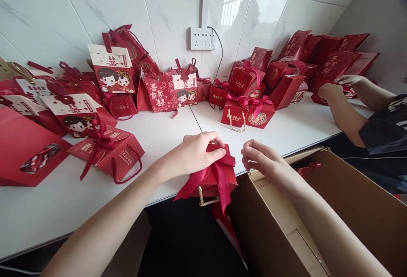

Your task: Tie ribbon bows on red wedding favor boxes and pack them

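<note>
The red gift box (227, 175) is at the front edge of the white tabletop (165, 137), with its dark red ribbon bow (219, 169) on the top and a gold rope handle (208, 202) hanging at the near side. The left hand (206, 152) lies over the bow from above; its grip is closed in, thumb and fingers curved at the bow, so the box is below and a little to the right of this hand. The exact pinch between the fingers I cannot tell. The right hand (259, 156) is just beside the box on the right, apart from it, its fingers bent and loosely spread, and holding nothing visible. Near it, below the tabletop, stands an open cardboard box (318, 213). Behind, two small boxes with ribbons (248, 112) stand together, and at left lies a box with a rope handle (111, 150). At far right, another person's hands (338, 86) are at other red boxes.
</note>
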Demonstrator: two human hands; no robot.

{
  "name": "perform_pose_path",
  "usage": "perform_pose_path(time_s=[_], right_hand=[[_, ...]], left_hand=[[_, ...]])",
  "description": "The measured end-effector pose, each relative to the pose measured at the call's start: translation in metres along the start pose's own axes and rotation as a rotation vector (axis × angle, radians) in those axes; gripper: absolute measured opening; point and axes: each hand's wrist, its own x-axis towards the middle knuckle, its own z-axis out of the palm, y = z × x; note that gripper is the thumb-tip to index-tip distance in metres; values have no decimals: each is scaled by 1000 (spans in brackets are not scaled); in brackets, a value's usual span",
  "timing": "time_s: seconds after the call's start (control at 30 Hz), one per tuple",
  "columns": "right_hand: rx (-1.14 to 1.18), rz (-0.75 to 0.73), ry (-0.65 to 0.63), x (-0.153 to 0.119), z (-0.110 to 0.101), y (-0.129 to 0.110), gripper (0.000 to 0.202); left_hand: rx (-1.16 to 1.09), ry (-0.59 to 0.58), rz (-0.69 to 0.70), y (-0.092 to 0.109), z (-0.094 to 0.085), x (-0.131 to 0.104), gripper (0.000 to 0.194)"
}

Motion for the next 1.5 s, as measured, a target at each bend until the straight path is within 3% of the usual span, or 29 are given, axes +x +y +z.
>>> perform_pose_path(time_s=[0.07, 0.23, 0.3, 0.43, 0.6, 0.67, 0.77, 0.87, 0.93, 1.0, 1.13, 1.33, 1.5], right_hand=[[4, -29, -33, -2, 0, 3, 50], [-170, -166, -215, -10, 11, 17, 101], [-267, -211, -238, -11, 16, 23, 111], [-349, -259, -205, -4, 21, 32, 109], [-359, -345, -166, 0, 22, 34, 106], [-378, -388, -128, -3, 23, 33, 106], [-433, -499, -19, -11, 26, 32, 105], [-479, -635, 90, -21, 29, 31, 99], [-482, -699, 150, -27, 30, 30, 97], [-460, -740, 216, -34, 30, 29, 98], [-426, -769, 317, -44, 28, 30, 102], [-447, -779, 341, -53, 22, 30, 106], [-449, -789, 351, -56, 19, 31, 105]], left_hand=[[-30, 55, 6, -3, -5, -2, 26], [-39, 337, -93, -19, -11, -24, 28], [-23, 342, -166, -25, -7, -38, 32], [-116, 215, -220, -29, 7, -58, 36], [-255, 344, -188, -27, 18, -63, 26], [-289, 415, -134, -25, 21, -62, 24], [-174, 622, 50, -15, 29, -63, 14], [126, 794, 449, 0, 38, -68, 9], [315, 810, 708, 9, 43, -74, 12], [419, 792, 843, 16, 47, -78, 16], [403, 821, 904, 24, 54, -80, 20], [303, 840, 820, 33, 66, -81, 20], [336, 808, 845, 37, 65, -83, 20]])
